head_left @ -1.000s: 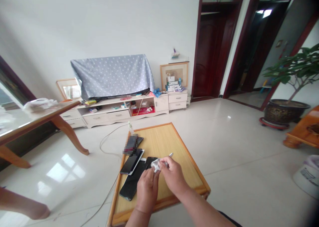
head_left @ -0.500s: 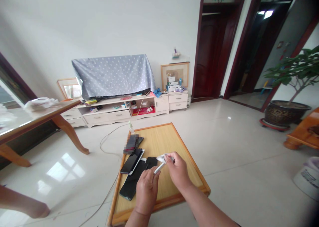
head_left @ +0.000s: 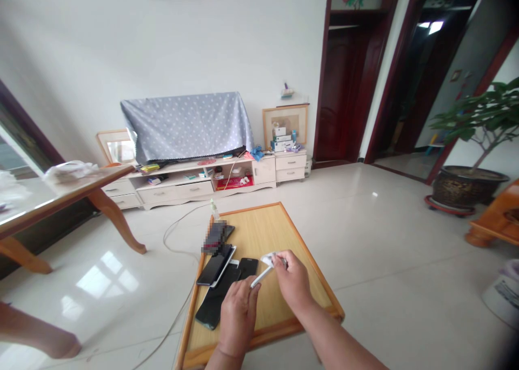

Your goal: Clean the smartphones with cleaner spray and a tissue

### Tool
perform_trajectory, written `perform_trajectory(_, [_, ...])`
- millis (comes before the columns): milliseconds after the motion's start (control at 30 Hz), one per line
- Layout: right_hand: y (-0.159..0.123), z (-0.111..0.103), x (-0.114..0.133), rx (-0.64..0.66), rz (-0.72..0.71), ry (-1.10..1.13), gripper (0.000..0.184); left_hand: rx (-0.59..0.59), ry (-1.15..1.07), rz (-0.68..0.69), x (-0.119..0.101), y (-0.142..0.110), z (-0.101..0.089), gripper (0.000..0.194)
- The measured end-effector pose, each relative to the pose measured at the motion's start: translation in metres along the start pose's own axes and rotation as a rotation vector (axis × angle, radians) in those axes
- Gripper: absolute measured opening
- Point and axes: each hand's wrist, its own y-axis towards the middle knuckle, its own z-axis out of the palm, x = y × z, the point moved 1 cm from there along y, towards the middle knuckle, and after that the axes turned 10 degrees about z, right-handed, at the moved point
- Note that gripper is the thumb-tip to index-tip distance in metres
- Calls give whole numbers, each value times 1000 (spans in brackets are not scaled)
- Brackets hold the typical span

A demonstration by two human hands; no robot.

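Observation:
My left hand [head_left: 238, 308] is closed on a slim white phone [head_left: 261, 277], seen nearly edge-on above the low wooden table. In my right hand [head_left: 294, 281] a crumpled white tissue [head_left: 268, 258] is pinched against the far end of the phone. The phone's faces are mostly hidden. To the left of my hands, several dark-screened phones lie overlapping: a large black phone [head_left: 214, 302], a smaller black phone [head_left: 248, 267] and a dark phone [head_left: 214, 265] on top of a white one. Farther back lies a dark, partly pixelated item [head_left: 214, 235].
The table [head_left: 259, 216] has a raised wooden rim. A small clear bottle [head_left: 214, 210] stands at its far left corner. A cable [head_left: 170, 316] runs across the floor on the left. Beyond are a white TV cabinet [head_left: 178, 191], a second table [head_left: 101, 183] and a potted plant [head_left: 466, 191].
The whole view has tilted up slightly, so everything sits a little lower. My right hand and the tissue have shifted slightly right along the phone; both grips are kept.

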Motion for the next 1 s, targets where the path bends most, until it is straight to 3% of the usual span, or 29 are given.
perform_trajectory(200, [-31,15,10,192,-89,29,18,-12,-1,12,1,-2,5,21])
perform_trajectory(433, [11,-4,-3,2,52,99,33,-17,-44,5,-2,2,-3,21])
perform_trajectory(667, [-15,4,12,110,-67,78,24,-14,-101,-48,-8,5,-2,21])
perform_trajectory(867, [25,-12,-9,-55,168,231,37,-37,-256,-178,-4,1,-3,26])
perform_trajectory(1000, [31,-15,-15,-30,314,441,37,-109,-448,-334,-6,5,-4,32])
